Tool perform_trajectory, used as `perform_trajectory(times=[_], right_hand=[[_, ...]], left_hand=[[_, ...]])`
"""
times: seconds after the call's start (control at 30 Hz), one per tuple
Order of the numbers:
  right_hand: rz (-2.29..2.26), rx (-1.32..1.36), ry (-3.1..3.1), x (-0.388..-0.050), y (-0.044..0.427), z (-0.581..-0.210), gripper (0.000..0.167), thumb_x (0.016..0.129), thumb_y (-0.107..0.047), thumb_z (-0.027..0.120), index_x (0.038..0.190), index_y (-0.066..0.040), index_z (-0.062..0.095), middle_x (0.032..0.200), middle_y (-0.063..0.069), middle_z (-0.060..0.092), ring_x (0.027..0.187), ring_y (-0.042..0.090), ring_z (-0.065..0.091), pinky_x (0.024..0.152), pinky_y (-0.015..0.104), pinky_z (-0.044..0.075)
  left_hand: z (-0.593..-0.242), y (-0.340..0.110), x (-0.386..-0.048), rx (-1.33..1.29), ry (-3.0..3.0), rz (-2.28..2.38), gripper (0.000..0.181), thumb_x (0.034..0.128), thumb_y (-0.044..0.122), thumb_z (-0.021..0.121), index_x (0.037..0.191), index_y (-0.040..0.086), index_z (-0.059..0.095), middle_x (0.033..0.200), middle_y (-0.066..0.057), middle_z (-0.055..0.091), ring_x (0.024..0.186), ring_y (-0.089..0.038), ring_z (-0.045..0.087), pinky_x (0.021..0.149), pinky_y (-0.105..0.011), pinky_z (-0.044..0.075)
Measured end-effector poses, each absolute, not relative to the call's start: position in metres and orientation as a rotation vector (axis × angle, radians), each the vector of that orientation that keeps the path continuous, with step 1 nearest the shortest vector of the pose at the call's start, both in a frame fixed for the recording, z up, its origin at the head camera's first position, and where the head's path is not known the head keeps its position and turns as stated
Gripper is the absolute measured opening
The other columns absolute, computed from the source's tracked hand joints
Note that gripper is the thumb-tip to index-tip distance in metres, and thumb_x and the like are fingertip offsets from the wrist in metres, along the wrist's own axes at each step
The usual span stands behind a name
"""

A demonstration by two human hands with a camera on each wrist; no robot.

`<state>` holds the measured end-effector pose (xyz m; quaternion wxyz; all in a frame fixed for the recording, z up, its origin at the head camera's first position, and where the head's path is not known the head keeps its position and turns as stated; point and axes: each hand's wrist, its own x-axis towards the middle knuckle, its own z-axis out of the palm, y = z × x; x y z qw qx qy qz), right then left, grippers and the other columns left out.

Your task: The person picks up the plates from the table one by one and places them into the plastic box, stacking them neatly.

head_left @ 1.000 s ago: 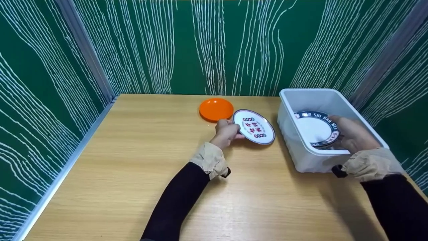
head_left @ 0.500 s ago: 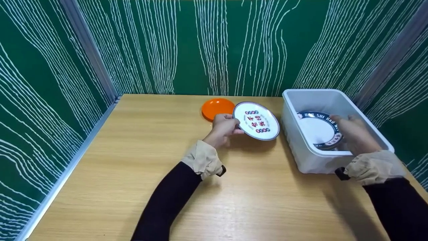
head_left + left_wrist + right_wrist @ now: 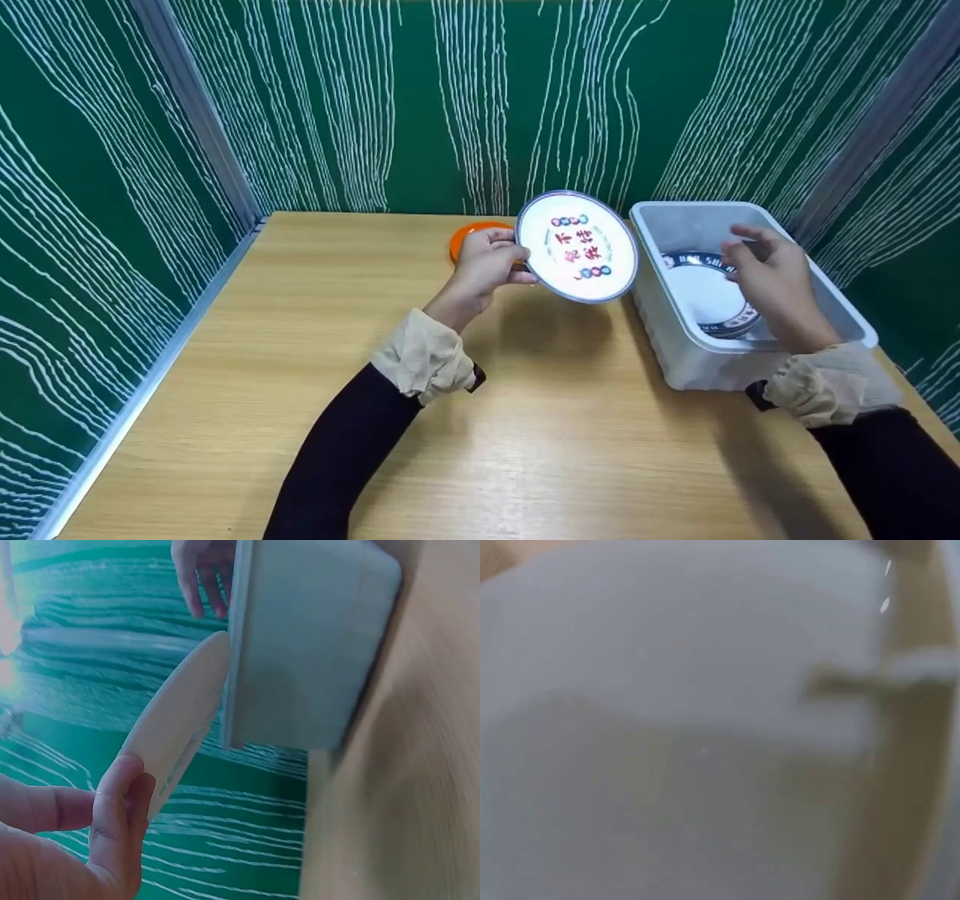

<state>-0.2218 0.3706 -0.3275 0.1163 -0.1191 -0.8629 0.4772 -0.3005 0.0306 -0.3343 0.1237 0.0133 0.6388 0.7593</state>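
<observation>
My left hand (image 3: pixel 487 262) pinches the edge of a white plate (image 3: pixel 576 247) that has a blue rim and red characters, and holds it tilted above the table. In the left wrist view, the thumb and fingers grip the lower edge of that plate (image 3: pixel 180 705). Over the white plastic bin (image 3: pixel 679 367), my right hand (image 3: pixel 772 277) has its fingers apart and loosely bent, holding nothing. Inside the bin lies a stack of white plates (image 3: pixel 705 296) with dark lettered rims. A blurred white plate surface (image 3: pixel 667 652) fills most of the right wrist view.
An orange plate (image 3: pixel 459 244) lies at the table's back, partly hidden behind my left hand. Green walls (image 3: pixel 420 112) with white lines enclose the wooden table (image 3: pixel 315 315) at the back and sides. The bin stands at the table's right.
My left hand has raised the white plate off the table and tilted it more upright. My right hand has come up from the stacked plates in the bin, fingers free.
</observation>
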Motion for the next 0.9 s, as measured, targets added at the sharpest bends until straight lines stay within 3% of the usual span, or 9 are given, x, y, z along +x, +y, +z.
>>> perform_trajectory(times=[0.07, 0.17, 0.33, 0.5, 0.9], right_hand=[[1.380, -0.253, -2.535, -0.219, 0.360, -0.324, 0.057, 0.109, -0.040, 0.039, 0.157, -0.008, 0.037, 0.139, 0.017, 0.054, 0.111, 0.014, 0.061, 0.085, 0.018, 0.058], [1.420, -0.136, -2.546, -0.215, 0.345, -0.318, 0.057, 0.109, -0.039, 0.042, 0.155, -0.005, 0.038, 0.131, 0.016, 0.057, 0.098, 0.007, 0.065, 0.081, 0.019, 0.059], [1.817, -0.125, -2.469, -0.206, 0.326, -0.307, 0.062, 0.108, -0.042, 0.048, 0.156, -0.005, 0.034, 0.127, 0.010, 0.055, 0.102, 0.012, 0.066, 0.086, 0.025, 0.060], [2.265, -0.224, -2.231, -0.194, 0.318, -0.297, 0.050, 0.109, -0.030, 0.049, 0.151, -0.007, 0.036, 0.123, 0.005, 0.063, 0.103, 0.015, 0.069, 0.083, 0.027, 0.061], [2.390, -0.200, -2.080, -0.179, 0.321, -0.302, 0.037, 0.108, -0.025, 0.051, 0.142, -0.012, 0.044, 0.115, 0.004, 0.068, 0.094, 0.014, 0.070, 0.071, 0.026, 0.061]], left_hand=[[-0.329, 0.029, -0.293, 0.073, 1.834, 2.236, 0.034, 0.0943, -0.002, 0.070, 0.127, 0.000, 0.061, 0.103, -0.014, 0.074, 0.082, -0.030, 0.076, 0.072, -0.033, 0.064], [-0.322, 0.029, -0.281, 0.134, 1.783, 2.265, 0.032, 0.0945, -0.003, 0.069, 0.125, 0.000, 0.062, 0.104, -0.014, 0.074, 0.085, -0.031, 0.076, 0.073, -0.034, 0.064], [-0.314, 0.032, -0.261, 0.254, 1.686, 2.282, 0.029, 0.0951, -0.002, 0.069, 0.123, 0.002, 0.065, 0.105, -0.016, 0.074, 0.087, -0.033, 0.075, 0.074, -0.035, 0.064], [-0.311, 0.036, -0.249, 0.311, 1.622, 2.277, 0.028, 0.0955, -0.002, 0.068, 0.123, 0.003, 0.065, 0.106, -0.017, 0.074, 0.088, -0.033, 0.075, 0.074, -0.035, 0.064], [-0.330, 0.033, -0.256, 0.355, 1.578, 2.228, 0.024, 0.0954, 0.003, 0.070, 0.119, 0.001, 0.067, 0.107, -0.019, 0.073, 0.081, -0.031, 0.075, 0.075, -0.040, 0.064]])
